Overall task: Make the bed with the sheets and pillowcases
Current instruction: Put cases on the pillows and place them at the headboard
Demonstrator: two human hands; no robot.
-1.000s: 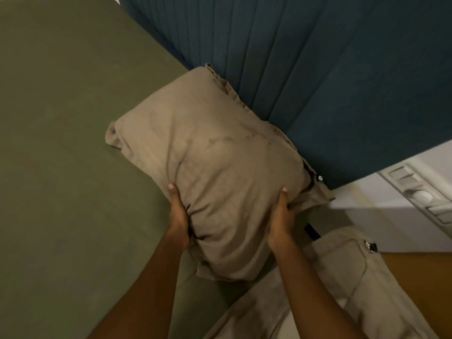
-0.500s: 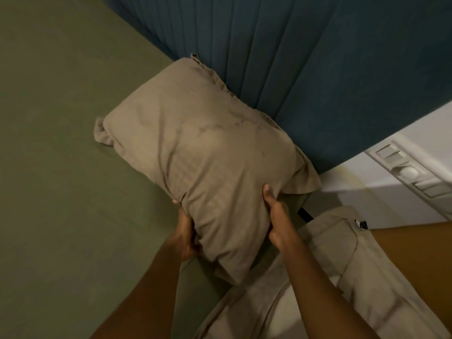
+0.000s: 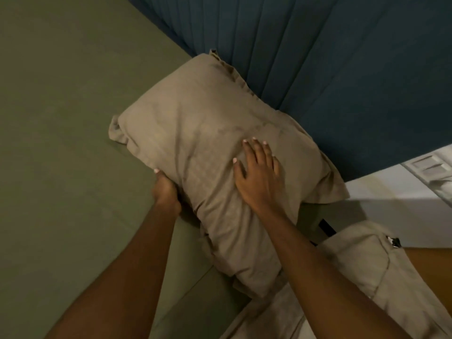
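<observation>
A tan pillow point(image 3: 195, 133) in its pillowcase lies on the olive green sheet point(image 3: 61, 143), leaning against the blue padded headboard point(image 3: 318, 57). My left hand point(image 3: 166, 189) grips the pillow's near left edge, fingers tucked under it. My right hand point(image 3: 259, 170) lies flat on top of the pillow with fingers spread, holding nothing. The pillowcase's loose flap hangs off the bed's right corner.
My tan trousers point(image 3: 362, 272) show at the lower right beside the bed edge. A white wall with a switch panel point(image 3: 430, 167) is at the right, past the headboard's end. An orange-brown surface point(image 3: 430, 263) lies at the far right.
My right hand let go of the pillow's near edge and now rests flat on its top. The left hand moved further left along the edge. The pillow lies lower against the headboard.
</observation>
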